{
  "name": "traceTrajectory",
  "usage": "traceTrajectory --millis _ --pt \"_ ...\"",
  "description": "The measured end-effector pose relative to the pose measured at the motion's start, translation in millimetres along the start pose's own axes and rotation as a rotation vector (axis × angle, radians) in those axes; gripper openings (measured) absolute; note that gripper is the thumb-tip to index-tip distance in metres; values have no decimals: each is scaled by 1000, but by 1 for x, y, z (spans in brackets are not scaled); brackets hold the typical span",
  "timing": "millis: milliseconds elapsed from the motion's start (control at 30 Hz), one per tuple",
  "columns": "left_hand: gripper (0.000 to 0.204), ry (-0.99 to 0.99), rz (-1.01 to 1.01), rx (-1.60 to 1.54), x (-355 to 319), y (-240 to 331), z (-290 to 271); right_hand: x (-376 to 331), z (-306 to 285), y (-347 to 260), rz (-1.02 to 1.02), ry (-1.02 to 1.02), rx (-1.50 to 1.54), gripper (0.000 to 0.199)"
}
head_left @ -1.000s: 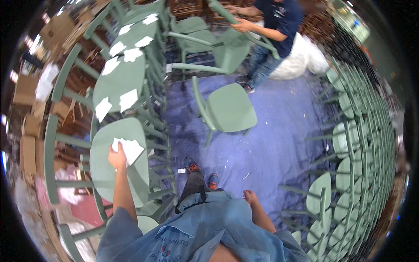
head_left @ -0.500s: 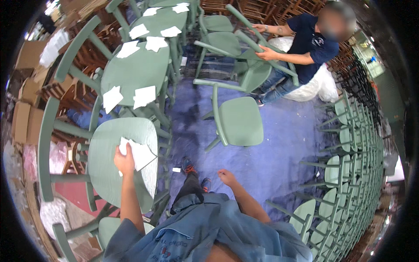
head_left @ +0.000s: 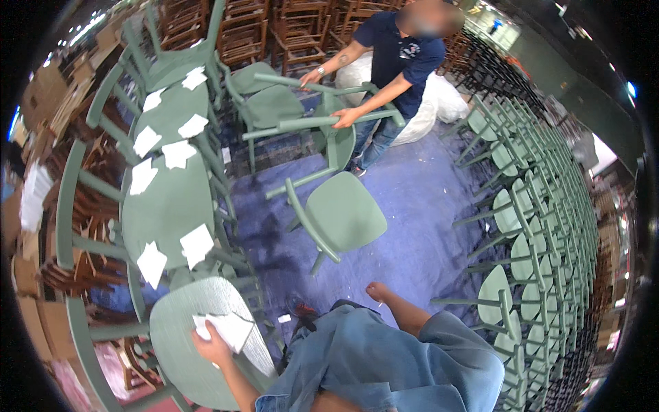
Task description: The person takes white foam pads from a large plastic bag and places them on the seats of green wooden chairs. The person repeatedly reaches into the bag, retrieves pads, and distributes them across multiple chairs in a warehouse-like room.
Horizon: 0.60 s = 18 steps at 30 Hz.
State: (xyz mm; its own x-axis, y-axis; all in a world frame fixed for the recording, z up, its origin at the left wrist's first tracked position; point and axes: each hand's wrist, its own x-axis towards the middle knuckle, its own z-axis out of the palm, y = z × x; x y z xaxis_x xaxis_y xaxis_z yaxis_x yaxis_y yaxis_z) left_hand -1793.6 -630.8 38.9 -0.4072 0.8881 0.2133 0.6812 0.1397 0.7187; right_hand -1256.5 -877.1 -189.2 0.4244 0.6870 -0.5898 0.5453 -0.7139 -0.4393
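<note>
My left hand (head_left: 211,347) presses a white sheet of paper (head_left: 230,329) onto the round seat of a green chair (head_left: 185,343) at the lower left. My right hand (head_left: 379,292) hangs free in front of my blue denim clothes, fingers loose, holding nothing. It is nearest a lone green chair (head_left: 340,214) standing on the blue carpet.
More green chairs (head_left: 165,199) with white paper pads on their seats line the left. A long row of stacked green chairs (head_left: 535,226) curves down the right. Another person (head_left: 391,75) at the back carries a green chair (head_left: 322,120). Brown wooden chairs (head_left: 288,27) stand behind, beside a white sack (head_left: 432,103).
The view has tilted so the chairs and other person appear lower and nearer. My left hand stays on the paper on the seat. My right hand has drifted right.
</note>
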Motion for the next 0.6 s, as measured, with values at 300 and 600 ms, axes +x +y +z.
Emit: traceTrajectory --millis 300,600 --pt "34 -89 10 -95 21 24 -3 -12 24 -23 153 -202 73 45" --pt "51 15 96 144 36 25 12 32 -5 -69 148 -69 163 51"
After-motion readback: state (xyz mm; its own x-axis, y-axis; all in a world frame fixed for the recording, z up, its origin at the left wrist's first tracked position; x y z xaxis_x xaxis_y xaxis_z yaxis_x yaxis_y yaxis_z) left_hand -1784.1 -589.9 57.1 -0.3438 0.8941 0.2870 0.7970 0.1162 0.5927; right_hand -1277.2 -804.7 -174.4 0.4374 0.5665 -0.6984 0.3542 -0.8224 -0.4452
